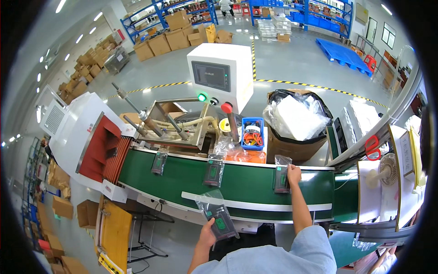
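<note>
My left hand [207, 234] is closed on the lower left edge of a dark flat box in a loose clear plastic bag [222, 223], held tilted in front of the conveyor's near edge. My right hand [294, 174] reaches forward to the green conveyor belt [246, 179], its fingers closed at the right edge of another bagged dark box [280, 179] lying there. Farther left on the belt lie two more, a middle bagged box [213, 172] and a left bagged box [159, 163]. All have green markings on dark fronts.
Left, a white machine [68, 137] has a red flap curtain [102, 146] over the belt. Behind the belt stand a control box [221, 75], a blue basket [252, 133] and a carton of plastic waste [296, 146]. Red scissors [372, 148] and a fan [388, 170] are right.
</note>
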Tool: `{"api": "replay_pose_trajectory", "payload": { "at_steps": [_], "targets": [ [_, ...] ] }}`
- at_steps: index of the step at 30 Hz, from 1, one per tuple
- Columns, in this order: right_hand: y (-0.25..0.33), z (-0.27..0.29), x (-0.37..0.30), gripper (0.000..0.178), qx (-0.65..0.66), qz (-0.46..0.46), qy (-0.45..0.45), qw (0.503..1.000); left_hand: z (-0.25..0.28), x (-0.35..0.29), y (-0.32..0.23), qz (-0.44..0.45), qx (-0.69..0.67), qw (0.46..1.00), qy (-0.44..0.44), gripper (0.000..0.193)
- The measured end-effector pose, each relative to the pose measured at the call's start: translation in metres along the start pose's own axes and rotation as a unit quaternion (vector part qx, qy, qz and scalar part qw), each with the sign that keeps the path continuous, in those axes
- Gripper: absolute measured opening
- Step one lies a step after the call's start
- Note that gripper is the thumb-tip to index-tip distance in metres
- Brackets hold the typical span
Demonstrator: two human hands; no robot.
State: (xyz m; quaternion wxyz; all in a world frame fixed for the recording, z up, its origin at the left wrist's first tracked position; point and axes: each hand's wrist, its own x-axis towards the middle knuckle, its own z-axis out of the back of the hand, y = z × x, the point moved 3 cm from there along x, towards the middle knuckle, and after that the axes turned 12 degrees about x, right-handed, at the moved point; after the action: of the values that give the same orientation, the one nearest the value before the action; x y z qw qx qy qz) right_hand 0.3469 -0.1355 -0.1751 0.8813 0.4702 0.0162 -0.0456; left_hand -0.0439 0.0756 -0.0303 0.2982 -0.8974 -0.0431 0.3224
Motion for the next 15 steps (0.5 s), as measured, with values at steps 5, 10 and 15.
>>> {"api": "replay_pose_trajectory", "payload": {
  "at_steps": [5, 10, 15],
  "targets": [
    [0.038, -0.020, -0.030, 0.041, -0.019, 0.075, -0.023, 0.997, 0.007, 0.006, 0.004, 0.001, 0.066, 0.998, -0.008, 0.036],
    [0.096, -0.028, -0.091, 0.046, 0.142, 0.011, 0.329, 0.934, -0.005, 0.003, -0.004, 0.034, 0.181, 0.983, -0.009, 0.035],
    [0.181, 0.002, -0.193, 0.031, 0.246, 0.065, 0.646, 0.720, 0.008, 0.008, 0.007, 0.064, 0.281, 0.957, 0.040, 0.042]
  ]
}}
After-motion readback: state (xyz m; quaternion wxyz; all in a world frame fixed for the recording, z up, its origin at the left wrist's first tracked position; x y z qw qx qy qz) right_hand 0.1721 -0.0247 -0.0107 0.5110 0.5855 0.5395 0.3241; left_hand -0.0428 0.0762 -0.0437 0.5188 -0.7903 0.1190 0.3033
